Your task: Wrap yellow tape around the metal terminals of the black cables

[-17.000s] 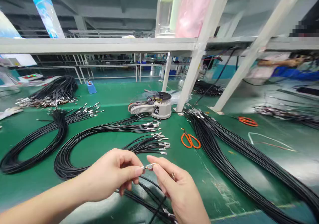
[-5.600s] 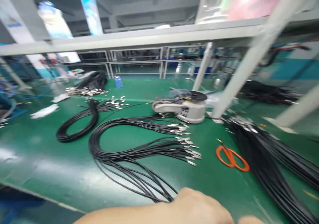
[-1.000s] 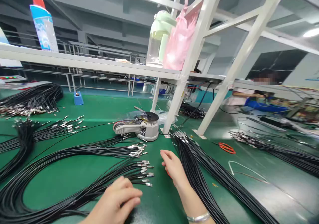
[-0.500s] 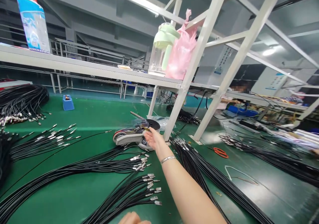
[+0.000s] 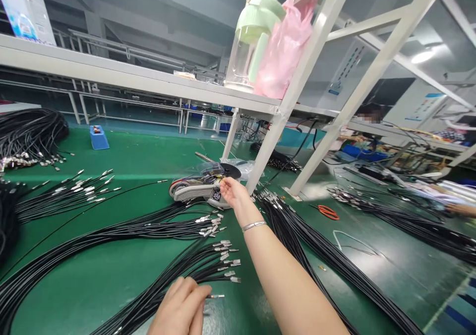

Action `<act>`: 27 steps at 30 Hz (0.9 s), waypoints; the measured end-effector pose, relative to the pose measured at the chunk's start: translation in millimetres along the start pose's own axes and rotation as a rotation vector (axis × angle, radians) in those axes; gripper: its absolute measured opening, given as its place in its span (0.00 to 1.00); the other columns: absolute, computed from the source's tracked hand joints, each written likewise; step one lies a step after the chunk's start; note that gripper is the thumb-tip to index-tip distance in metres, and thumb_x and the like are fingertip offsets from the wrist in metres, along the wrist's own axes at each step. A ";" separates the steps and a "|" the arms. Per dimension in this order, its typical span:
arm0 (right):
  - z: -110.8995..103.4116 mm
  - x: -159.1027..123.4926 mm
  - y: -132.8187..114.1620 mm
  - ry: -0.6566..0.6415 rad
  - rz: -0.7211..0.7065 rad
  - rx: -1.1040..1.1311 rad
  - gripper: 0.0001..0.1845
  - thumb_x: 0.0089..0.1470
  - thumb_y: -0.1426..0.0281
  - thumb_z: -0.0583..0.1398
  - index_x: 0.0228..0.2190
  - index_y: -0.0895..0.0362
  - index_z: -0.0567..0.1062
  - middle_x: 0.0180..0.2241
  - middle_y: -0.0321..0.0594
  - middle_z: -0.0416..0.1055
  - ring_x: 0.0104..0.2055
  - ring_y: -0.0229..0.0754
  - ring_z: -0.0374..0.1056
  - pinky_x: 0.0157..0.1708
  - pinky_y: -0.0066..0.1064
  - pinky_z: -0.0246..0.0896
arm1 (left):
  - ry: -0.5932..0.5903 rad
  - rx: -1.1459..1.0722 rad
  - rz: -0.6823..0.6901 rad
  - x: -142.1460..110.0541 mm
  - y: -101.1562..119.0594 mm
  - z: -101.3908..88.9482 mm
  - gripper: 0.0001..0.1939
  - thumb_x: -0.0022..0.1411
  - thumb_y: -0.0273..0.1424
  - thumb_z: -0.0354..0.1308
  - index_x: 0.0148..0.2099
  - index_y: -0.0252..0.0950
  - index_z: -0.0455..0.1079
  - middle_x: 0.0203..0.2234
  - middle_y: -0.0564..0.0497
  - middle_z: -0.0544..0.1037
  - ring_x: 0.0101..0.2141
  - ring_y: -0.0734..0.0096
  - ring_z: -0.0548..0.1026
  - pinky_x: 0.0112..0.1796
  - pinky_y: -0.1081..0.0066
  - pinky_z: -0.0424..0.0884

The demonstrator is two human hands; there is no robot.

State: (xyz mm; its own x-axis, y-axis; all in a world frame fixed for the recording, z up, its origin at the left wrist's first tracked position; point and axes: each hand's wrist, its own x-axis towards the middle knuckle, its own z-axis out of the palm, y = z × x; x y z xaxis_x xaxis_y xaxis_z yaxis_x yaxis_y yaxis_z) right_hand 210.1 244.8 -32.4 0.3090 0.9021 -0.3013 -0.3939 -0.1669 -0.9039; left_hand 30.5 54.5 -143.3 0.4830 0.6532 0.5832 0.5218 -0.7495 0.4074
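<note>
My right hand (image 5: pixel 232 192) reaches across the bench to a grey tape dispenser (image 5: pixel 195 193), its curled fingertips at the dispenser's right end. Whatever lies between those fingers is too small to make out. At the bottom of the view my left hand (image 5: pixel 180 307) is closed around a cable; its thin tip (image 5: pixel 217 296) sticks out to the right past the thumb. A bundle of black cables with metal ends (image 5: pixel 223 260) lies just beyond the left hand. Another black cable bundle (image 5: pixel 148 230) curves across the green bench (image 5: pixel 122 265) between the dispenser and that bundle.
More black cable bundles (image 5: pixel 320 245) run to the right of my arm. Orange-handled scissors (image 5: pixel 327 212) lie beyond them. White shelf posts (image 5: pixel 278 131) rise behind the dispenser. A small blue holder (image 5: pixel 98 137) stands at the back left. A co-worker's hand (image 5: pixel 461 209) shows at the far right.
My left hand has come up further into view, with the cable tip now showing. The right hand stays at the dispenser's right end, its fingers more curled. The camera view has tilted down.
</note>
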 end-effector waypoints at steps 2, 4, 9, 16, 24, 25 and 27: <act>-9.4 -20.5 0.7 -0.048 -0.022 -0.025 0.10 0.59 0.69 0.57 0.42 0.61 0.71 0.40 0.41 0.71 0.35 0.40 0.70 0.33 0.34 0.69 | -0.012 -0.069 -0.081 3.8 6.5 -11.6 0.08 0.62 0.25 0.50 0.42 0.37 0.69 0.29 0.50 0.74 0.31 0.70 0.73 0.34 0.72 0.72; -27.7 -53.9 8.5 -0.113 -0.045 -0.059 0.06 0.57 0.71 0.59 0.33 0.63 0.74 0.31 0.38 0.73 0.28 0.34 0.69 0.28 0.26 0.66 | -0.020 -0.132 -0.174 6.3 13.7 -18.0 0.07 0.63 0.28 0.51 0.40 0.38 0.70 0.30 0.49 0.73 0.32 0.68 0.73 0.35 0.70 0.72; -86.4 -165.8 57.0 -0.280 -0.118 -0.251 0.09 0.48 0.70 0.64 0.22 0.61 0.74 0.21 0.35 0.71 0.23 0.34 0.66 0.24 0.23 0.61 | -0.054 -0.235 -0.323 5.3 25.1 -19.6 0.09 0.65 0.29 0.49 0.39 0.41 0.72 0.31 0.51 0.75 0.33 0.70 0.74 0.35 0.70 0.71; -102.5 -224.3 112.0 -0.293 -0.257 -0.447 0.10 0.54 0.64 0.58 0.28 0.58 0.72 0.32 0.40 0.72 0.34 0.42 0.68 0.33 0.30 0.63 | 0.049 -0.306 -0.439 8.0 37.8 -22.4 0.08 0.61 0.28 0.53 0.37 0.39 0.74 0.32 0.52 0.79 0.35 0.70 0.76 0.36 0.72 0.72; -96.7 -217.9 113.8 -0.286 -0.314 -0.323 0.09 0.51 0.65 0.62 0.25 0.57 0.73 0.34 0.42 0.74 0.37 0.44 0.69 0.37 0.32 0.65 | 0.103 -0.303 -0.437 5.9 47.7 -21.0 0.06 0.60 0.27 0.55 0.38 0.38 0.72 0.29 0.54 0.79 0.30 0.73 0.77 0.32 0.74 0.73; -97.0 -218.3 114.7 -0.284 -0.300 -0.303 0.09 0.51 0.64 0.62 0.25 0.57 0.72 0.35 0.42 0.74 0.37 0.44 0.69 0.37 0.32 0.65 | 0.115 -0.272 -0.389 3.0 47.0 -19.6 0.06 0.61 0.27 0.54 0.38 0.38 0.72 0.30 0.53 0.79 0.31 0.73 0.76 0.33 0.74 0.73; -97.0 -219.3 116.1 -0.284 -0.275 -0.278 0.10 0.50 0.64 0.63 0.24 0.57 0.72 0.34 0.42 0.74 0.37 0.44 0.69 0.36 0.32 0.65 | 0.146 -0.214 -0.278 -3.0 45.4 -16.7 0.07 0.62 0.25 0.52 0.39 0.37 0.72 0.32 0.51 0.77 0.33 0.72 0.76 0.36 0.73 0.73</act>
State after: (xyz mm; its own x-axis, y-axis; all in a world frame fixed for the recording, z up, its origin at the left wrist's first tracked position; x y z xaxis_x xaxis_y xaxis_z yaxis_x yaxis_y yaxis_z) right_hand 180.5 -11.0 -100.8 0.1055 0.9942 0.0201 -0.0724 0.0278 -0.9970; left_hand 41.0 16.8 -114.9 0.2303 0.8242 0.5174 0.4529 -0.5613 0.6927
